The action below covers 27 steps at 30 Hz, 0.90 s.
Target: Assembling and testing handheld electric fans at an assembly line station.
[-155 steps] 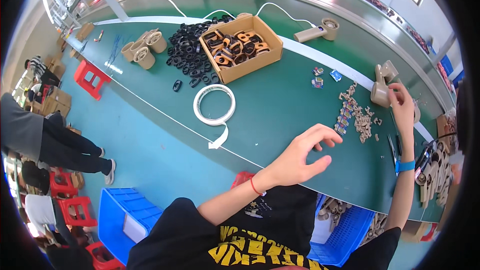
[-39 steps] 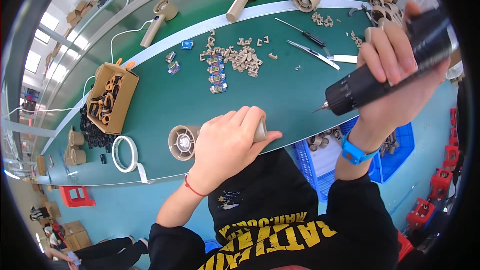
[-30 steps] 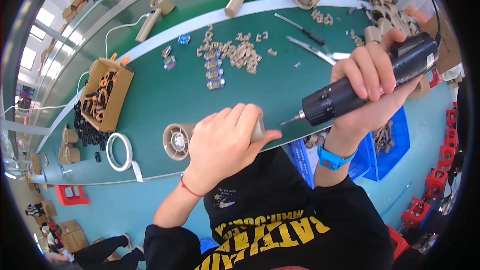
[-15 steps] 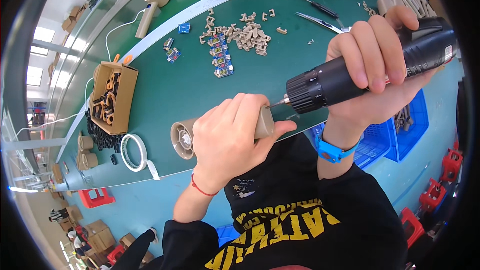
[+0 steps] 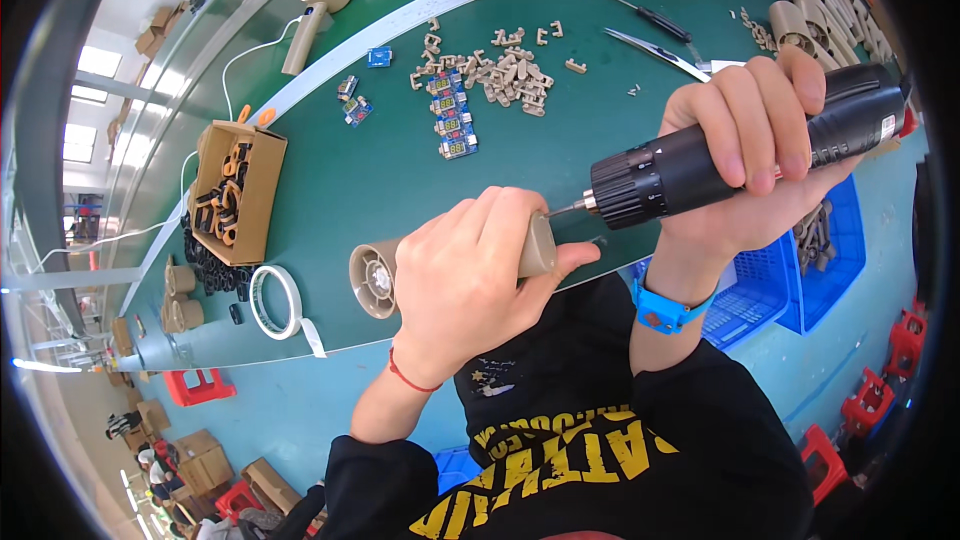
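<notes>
Near the front edge of the green workbench (image 5: pixel 330 180), the left hand (image 5: pixel 470 290) is wrapped tightly around a tan cylindrical fan housing (image 5: pixel 375 278), whose round open end faces nine o'clock while its other end pokes out past the thumb at three o'clock. From two o'clock the right hand (image 5: pixel 755 155) grips a black cordless screwdriver (image 5: pixel 700 165), fingers clenched over its body, and the thin bit touches the housing's end. At eleven o'clock of the left hand sits a cardboard box of brown parts (image 5: pixel 235 195), with a roll of white tape (image 5: pixel 275 302) at nine o'clock. Small blue circuit boards (image 5: pixel 452 120) and a scatter of tan clips (image 5: pixel 505 70) lie at twelve o'clock, well apart from the hands
</notes>
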Motion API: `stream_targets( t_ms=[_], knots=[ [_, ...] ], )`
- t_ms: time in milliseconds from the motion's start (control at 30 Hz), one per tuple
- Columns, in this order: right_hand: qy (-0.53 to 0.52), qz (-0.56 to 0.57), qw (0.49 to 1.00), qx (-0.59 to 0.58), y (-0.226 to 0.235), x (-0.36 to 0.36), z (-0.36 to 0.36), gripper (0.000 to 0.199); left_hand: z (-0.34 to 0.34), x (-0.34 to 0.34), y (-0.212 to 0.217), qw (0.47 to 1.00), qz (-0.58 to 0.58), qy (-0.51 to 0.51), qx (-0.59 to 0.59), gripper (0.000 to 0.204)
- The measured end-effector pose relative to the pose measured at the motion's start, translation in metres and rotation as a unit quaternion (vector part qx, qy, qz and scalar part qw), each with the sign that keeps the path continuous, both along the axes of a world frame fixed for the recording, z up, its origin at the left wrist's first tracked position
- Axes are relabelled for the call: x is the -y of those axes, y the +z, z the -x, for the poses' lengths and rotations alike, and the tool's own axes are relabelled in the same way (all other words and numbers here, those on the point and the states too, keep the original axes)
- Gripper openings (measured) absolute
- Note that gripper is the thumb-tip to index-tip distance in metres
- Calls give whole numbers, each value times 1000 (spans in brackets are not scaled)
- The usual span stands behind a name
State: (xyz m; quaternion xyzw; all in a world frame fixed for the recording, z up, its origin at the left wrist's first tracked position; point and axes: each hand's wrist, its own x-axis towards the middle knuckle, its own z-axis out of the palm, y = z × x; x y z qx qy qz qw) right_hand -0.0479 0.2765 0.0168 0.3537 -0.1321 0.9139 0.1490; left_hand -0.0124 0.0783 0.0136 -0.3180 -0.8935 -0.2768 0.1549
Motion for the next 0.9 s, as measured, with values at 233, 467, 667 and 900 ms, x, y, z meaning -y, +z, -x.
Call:
stream_targets(
  t_ms=[233,467,667,900],
  knots=[
    [-42,8,998,42,-13,-7,-3,59,12,5,-9,995,73,62,17,38],
    [-137,-6,984,116,-24,10,0,79,4,-4,-13,990,95,42,92,46],
    [-184,-13,972,145,-24,25,-3,84,11,-15,-11,988,79,65,119,48],
    [-223,44,960,163,-21,13,-3,100,15,-14,-13,989,63,68,115,45]
  ],
)
